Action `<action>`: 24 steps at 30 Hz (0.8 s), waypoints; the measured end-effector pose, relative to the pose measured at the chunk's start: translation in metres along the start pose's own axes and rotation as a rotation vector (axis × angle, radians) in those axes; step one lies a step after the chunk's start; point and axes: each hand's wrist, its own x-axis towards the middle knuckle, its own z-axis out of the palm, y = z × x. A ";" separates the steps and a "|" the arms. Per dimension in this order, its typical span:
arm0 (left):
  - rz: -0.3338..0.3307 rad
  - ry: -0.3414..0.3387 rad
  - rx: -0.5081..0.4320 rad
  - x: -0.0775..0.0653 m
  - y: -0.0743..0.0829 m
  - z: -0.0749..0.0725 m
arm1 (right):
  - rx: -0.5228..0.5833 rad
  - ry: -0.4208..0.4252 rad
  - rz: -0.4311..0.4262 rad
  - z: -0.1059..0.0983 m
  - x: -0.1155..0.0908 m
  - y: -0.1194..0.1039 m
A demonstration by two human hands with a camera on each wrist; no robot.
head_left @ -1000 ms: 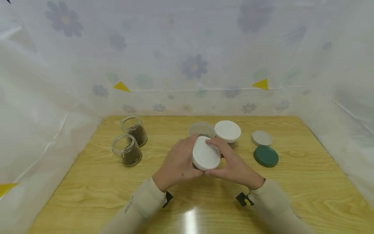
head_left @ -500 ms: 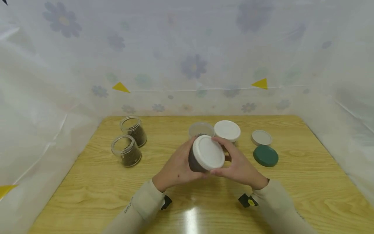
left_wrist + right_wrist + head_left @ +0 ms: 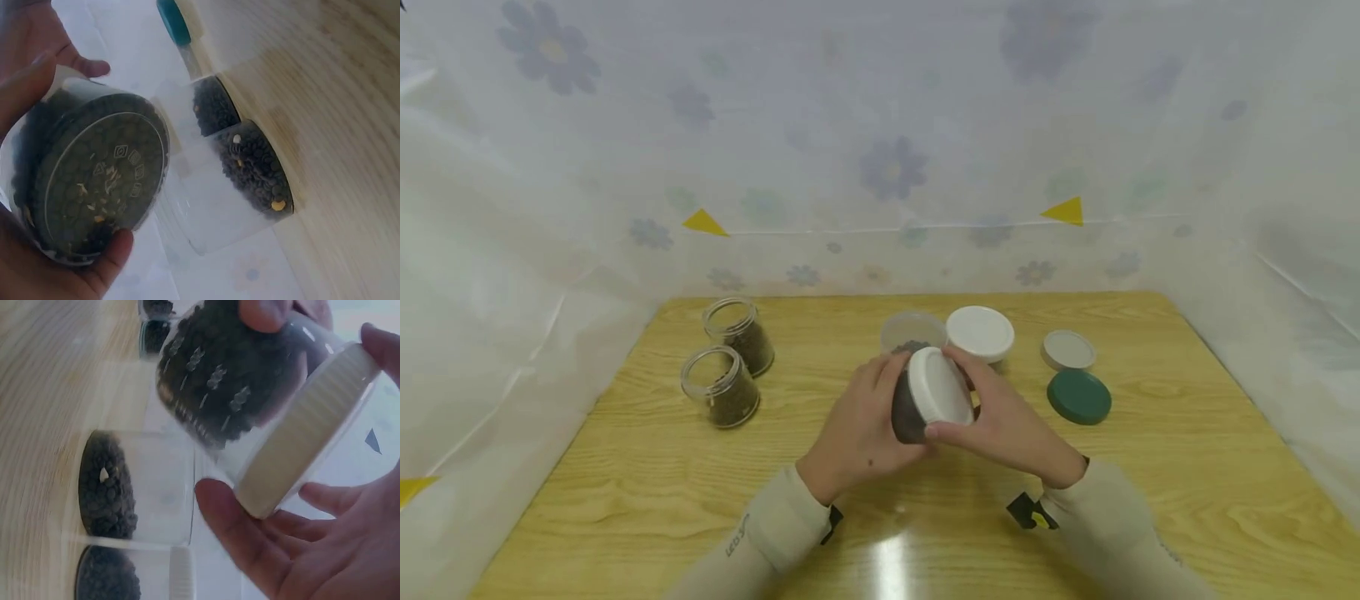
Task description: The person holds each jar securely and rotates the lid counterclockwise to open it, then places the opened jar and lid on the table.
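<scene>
A clear plastic jar (image 3: pixel 907 412) of small dark pieces is held up, tilted, over the middle of the table. Its ribbed white screw lid (image 3: pixel 306 431) faces right. My left hand (image 3: pixel 853 417) grips the jar's body; in the left wrist view the round jar bottom (image 3: pixel 106 181) shows, with paler flecks among the pieces. My right hand (image 3: pixel 1011 421) holds the lid by its edge, thumb at the near side and fingers at the far side. Behind the hands stand a clear open jar (image 3: pixel 913 327), part-filled with dark pieces, and a white-lidded jar (image 3: pixel 980 332).
Two open glass jars, the nearer jar (image 3: pixel 732 402) and the farther jar (image 3: pixel 749 343), stand at the left with dark contents. On the right lie a pale lid (image 3: pixel 1068 350) and a green lid (image 3: pixel 1079 397). A flowered sheet (image 3: pixel 891 171) hangs behind the wooden table (image 3: pixel 625 500).
The held jar has tipped, its lid turning from facing upward to facing right, so more of the dark-filled side shows. Both hands have kept hold of it.
</scene>
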 end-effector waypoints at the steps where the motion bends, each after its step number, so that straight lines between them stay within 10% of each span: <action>1: 0.003 -0.014 -0.006 -0.001 0.000 0.000 | 0.003 0.013 0.009 0.001 0.000 -0.001; 10: 0.012 -0.050 -0.077 -0.002 -0.006 -0.004 | 0.064 0.007 -0.053 0.000 -0.002 0.002; 24: 0.087 0.069 0.180 -0.006 -0.004 0.002 | -0.120 0.019 0.056 0.002 0.003 -0.006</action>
